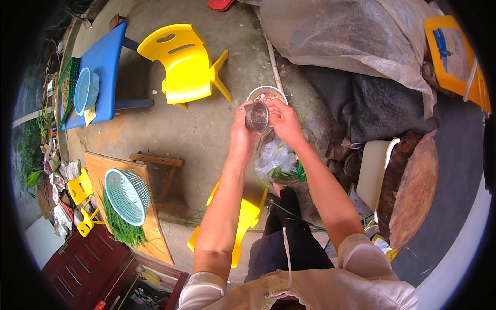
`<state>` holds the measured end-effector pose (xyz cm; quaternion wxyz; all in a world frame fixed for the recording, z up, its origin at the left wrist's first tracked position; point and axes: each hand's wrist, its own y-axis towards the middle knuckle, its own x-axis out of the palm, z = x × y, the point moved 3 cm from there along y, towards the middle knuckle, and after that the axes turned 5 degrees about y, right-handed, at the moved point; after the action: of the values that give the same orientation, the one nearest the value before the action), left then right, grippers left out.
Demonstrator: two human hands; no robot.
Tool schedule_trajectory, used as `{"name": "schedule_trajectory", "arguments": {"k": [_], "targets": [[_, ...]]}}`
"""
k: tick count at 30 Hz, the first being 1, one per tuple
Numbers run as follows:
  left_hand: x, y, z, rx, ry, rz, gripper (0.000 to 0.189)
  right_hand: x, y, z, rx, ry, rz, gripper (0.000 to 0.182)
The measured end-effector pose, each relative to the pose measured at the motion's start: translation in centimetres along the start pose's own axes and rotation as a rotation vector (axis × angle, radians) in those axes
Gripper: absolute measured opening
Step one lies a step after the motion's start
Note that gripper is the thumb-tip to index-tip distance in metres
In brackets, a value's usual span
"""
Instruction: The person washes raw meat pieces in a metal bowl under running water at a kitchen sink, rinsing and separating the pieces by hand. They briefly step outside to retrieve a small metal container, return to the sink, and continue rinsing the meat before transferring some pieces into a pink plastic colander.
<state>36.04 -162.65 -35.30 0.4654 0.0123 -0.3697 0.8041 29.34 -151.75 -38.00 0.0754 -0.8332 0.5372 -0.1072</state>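
My left hand (243,126) is closed around a small round cup (256,117), tilted so that its opening faces right; bits of something reddish show inside. The fingers of my right hand (282,118) are at the cup's right rim. Just beyond both hands lies a white round container (267,90) with reddish and pale scraps in it, partly covered by my fingers. Below my hands, near my feet, is a round basket-like container holding a crumpled clear plastic bag (274,157) and green leaves (279,173).
A yellow plastic chair (190,66) and a blue table (101,66) with a blue basket (87,92) stand to the left. A wooden table (157,228) bears a turquoise colander (128,197) and long green leaves (123,228). On the right are plastic sheeting (348,35) and a wood round (414,192).
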Motion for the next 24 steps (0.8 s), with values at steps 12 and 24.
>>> {"name": "schedule_trajectory", "arguments": {"k": [12,24], "targets": [[0.5,0.3,-1.1,0.003,0.149,0.037,0.039,0.1,-0.7,-2.9,0.0,-0.371,-0.042,0.022],[-2.4,0.0,-0.3,-0.157,-0.439,-0.011,0.04,-1.3,0.7,-0.9,-0.488,-0.716,-0.027,0.023]]}}
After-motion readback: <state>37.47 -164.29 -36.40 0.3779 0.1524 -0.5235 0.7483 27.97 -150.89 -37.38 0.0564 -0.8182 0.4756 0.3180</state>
